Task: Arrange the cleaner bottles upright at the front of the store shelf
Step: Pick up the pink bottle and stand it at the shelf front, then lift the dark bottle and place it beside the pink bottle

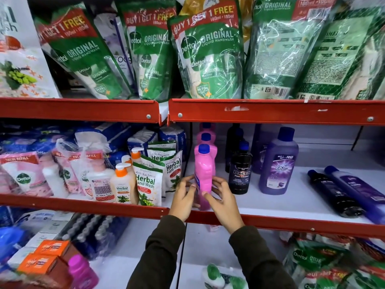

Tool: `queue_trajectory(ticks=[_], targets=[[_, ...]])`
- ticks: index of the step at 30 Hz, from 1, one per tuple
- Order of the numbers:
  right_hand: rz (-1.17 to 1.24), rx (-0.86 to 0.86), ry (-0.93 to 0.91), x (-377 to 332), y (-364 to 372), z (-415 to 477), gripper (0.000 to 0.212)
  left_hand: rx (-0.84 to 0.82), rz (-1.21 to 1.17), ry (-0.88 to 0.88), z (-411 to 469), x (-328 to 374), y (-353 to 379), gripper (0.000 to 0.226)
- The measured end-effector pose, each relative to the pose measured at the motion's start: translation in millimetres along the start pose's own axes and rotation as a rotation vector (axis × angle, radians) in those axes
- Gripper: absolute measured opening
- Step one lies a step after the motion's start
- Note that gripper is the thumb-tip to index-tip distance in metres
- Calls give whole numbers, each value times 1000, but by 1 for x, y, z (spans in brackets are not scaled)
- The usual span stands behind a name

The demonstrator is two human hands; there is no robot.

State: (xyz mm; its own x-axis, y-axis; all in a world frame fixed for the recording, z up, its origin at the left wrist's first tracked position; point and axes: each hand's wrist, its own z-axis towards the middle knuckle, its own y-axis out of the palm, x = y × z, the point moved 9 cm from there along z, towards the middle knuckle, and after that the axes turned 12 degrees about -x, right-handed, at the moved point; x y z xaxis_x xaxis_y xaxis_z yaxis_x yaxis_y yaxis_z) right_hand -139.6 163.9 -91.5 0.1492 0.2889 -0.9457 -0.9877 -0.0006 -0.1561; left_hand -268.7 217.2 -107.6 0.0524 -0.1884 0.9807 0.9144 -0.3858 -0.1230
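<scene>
A pink cleaner bottle [203, 170] with a blue cap stands upright at the front of the white middle shelf [270, 202]. My left hand [184, 198] and my right hand [221, 197] grip its lower half from either side. Two more pink bottles [206, 137] stand in a row behind it. To the right stand a black Bactin bottle [240, 171] and a purple Bactin bottle [278, 163], with darker bottles behind them. Two bottles lie on their sides at the far right: a black one [333, 193] and a purple one [357, 192].
Herbal hand wash pouches [148, 183] and pump bottles [121, 185] crowd the shelf just left of the pink bottle. A red shelf rail [270, 111] runs overhead, with green handwash refill packs [206, 57] above. Boxes and a magenta bottle [82, 272] fill the lower shelf.
</scene>
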Motion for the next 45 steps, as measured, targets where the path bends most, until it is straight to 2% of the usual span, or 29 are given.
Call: queue_trajectory(ticks=[6,12,16,24,26,28,30,32,35,39,40,43,45], targets=[[-163,39,-5,1,-9,-2,49,30,65,48,-2,14,-9,27],[-59,70,-18,5,-15,-5,34,56,3,63,-9,3,-16,40],[-61,72,-17,8,-14,-3,34,69,64,77,-12,5,-16,34],[-67,25,-8,0,-13,-2,34,122,117,56,-11,5,-14,41],[-56,51,-4,1,-22,-7,38,183,108,81,-18,11,-11,46],[-80,146,-15,0,-44,-18,40,343,122,122,-32,23,-9,45],[-134,245,-63,-6,-74,-33,34,498,147,211,-48,41,1,36],[-169,295,-84,-10,-106,-47,27,553,169,308,-56,60,27,26],[-258,369,-73,-12,-168,-73,22,476,176,360,-48,78,89,19],[-424,442,-31,-20,-251,-100,21,243,204,328,-17,89,187,20],[-482,467,11,-19,-274,-103,22,164,215,284,-5,87,214,20],[-669,491,244,-3,-344,-101,45,-67,181,55,37,62,296,28],[-723,414,405,7,-377,-98,38,-152,125,-94,64,47,342,36]])
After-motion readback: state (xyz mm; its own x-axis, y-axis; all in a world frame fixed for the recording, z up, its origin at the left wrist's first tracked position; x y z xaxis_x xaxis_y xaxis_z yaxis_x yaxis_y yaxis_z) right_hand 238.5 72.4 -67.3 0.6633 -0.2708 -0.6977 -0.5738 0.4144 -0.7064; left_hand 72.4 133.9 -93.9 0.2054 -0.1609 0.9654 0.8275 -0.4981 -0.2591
